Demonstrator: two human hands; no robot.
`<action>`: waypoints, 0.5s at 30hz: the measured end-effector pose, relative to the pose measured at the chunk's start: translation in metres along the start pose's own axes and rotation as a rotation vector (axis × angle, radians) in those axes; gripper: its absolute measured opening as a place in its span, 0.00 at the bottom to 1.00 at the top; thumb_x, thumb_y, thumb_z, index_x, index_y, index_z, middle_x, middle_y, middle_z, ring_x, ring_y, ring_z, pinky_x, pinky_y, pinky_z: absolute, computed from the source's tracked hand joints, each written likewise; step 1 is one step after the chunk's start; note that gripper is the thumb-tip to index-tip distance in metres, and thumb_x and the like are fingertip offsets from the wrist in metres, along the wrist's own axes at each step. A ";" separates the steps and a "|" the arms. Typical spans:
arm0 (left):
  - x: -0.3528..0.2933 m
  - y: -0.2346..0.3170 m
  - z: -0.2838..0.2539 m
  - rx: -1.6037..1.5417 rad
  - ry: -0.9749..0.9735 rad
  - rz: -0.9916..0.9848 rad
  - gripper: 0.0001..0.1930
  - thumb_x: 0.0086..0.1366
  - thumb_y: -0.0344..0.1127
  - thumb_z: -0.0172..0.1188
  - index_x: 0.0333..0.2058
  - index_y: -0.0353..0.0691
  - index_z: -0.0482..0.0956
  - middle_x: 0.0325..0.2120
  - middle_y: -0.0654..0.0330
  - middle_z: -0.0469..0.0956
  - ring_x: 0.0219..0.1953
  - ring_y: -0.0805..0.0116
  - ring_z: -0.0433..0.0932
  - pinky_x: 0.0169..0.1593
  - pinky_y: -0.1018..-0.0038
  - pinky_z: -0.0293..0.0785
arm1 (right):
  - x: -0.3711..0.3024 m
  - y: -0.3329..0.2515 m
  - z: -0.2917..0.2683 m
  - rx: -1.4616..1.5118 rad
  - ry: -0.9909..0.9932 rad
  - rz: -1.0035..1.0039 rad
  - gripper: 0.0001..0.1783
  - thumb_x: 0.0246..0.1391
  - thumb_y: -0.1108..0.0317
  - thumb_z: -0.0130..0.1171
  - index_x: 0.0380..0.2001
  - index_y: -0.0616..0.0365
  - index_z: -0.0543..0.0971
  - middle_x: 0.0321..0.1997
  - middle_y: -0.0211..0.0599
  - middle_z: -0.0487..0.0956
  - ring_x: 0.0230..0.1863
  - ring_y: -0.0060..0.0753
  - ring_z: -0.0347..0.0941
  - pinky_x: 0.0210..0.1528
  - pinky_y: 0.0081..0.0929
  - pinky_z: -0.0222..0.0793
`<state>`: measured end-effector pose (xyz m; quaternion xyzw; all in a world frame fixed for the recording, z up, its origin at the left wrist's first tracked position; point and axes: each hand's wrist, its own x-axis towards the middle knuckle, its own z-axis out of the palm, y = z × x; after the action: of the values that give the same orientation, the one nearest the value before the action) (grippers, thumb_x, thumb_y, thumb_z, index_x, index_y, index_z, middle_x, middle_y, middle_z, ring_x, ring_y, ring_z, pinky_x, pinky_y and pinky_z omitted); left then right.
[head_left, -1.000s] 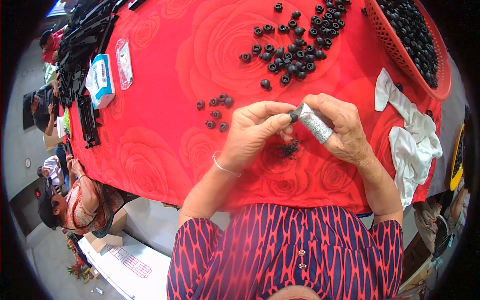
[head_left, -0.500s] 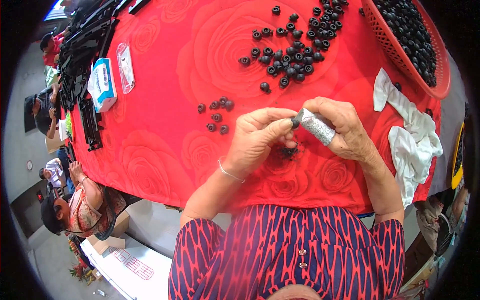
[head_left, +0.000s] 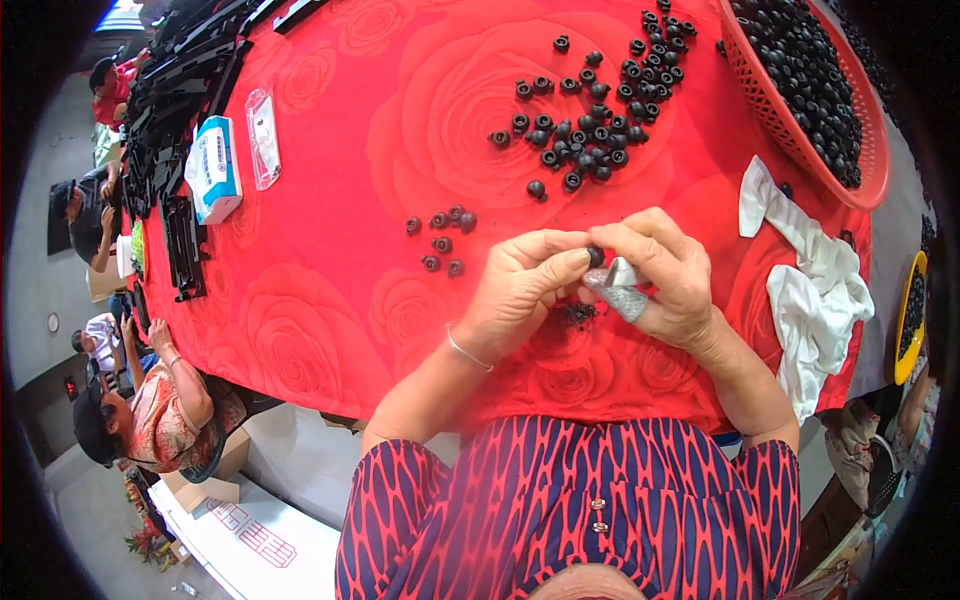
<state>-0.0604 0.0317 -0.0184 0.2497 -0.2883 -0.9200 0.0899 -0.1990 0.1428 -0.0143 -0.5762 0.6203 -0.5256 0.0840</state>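
My left hand (head_left: 525, 285) pinches a small round black knob (head_left: 596, 257) between thumb and fingertips. My right hand (head_left: 672, 275) is closed beside it, its upper fingertips close to or touching the knob. At its thumb side is a silvery, black-speckled wrapped piece (head_left: 625, 299); whether this is a tool's handle or a thumb covering, I cannot tell. Black shavings (head_left: 578, 316) lie in a small heap below my hands. Several similar knobs (head_left: 441, 244) sit left of my left hand, and a larger scatter of loose knobs (head_left: 572, 181) spreads beyond both hands.
A red mesh basket (head_left: 868, 197) full of black knobs stands at the far right. White cloth (head_left: 815, 300) lies near my right arm. Far left are a tissue box (head_left: 215, 170), a clear plastic case (head_left: 264, 140) and long black parts (head_left: 183, 250). Another person (head_left: 165, 420) sits left.
My right hand has turned, bringing its upper fingertips to the knob and tilting the silvery piece lower. The whole view has shifted slightly. My left hand keeps its pinch.
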 end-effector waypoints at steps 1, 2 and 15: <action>-0.001 -0.001 0.001 -0.013 0.003 -0.011 0.10 0.62 0.27 0.55 0.42 0.32 0.75 0.33 0.57 0.78 0.32 0.71 0.77 0.34 0.78 0.75 | -0.001 0.000 0.004 -0.018 0.055 -0.048 0.22 0.31 0.76 0.65 0.37 0.62 0.76 0.28 0.39 0.74 0.23 0.36 0.73 0.23 0.27 0.69; -0.001 -0.002 -0.001 -0.013 0.005 -0.014 0.10 0.62 0.27 0.55 0.42 0.32 0.75 0.33 0.57 0.78 0.32 0.71 0.77 0.34 0.78 0.75 | -0.003 -0.003 0.005 -0.046 0.068 -0.046 0.21 0.31 0.75 0.65 0.36 0.64 0.76 0.26 0.38 0.73 0.23 0.35 0.72 0.22 0.28 0.68; 0.003 0.002 0.001 -0.046 0.001 -0.053 0.10 0.62 0.27 0.54 0.43 0.31 0.75 0.36 0.56 0.78 0.36 0.71 0.77 0.40 0.76 0.76 | -0.001 0.002 0.004 -0.189 0.105 -0.273 0.20 0.25 0.74 0.62 0.30 0.65 0.75 0.21 0.35 0.70 0.19 0.33 0.69 0.19 0.27 0.64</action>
<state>-0.0634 0.0302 -0.0174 0.2557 -0.2605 -0.9282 0.0716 -0.1971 0.1416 -0.0179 -0.6321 0.5865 -0.5009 -0.0750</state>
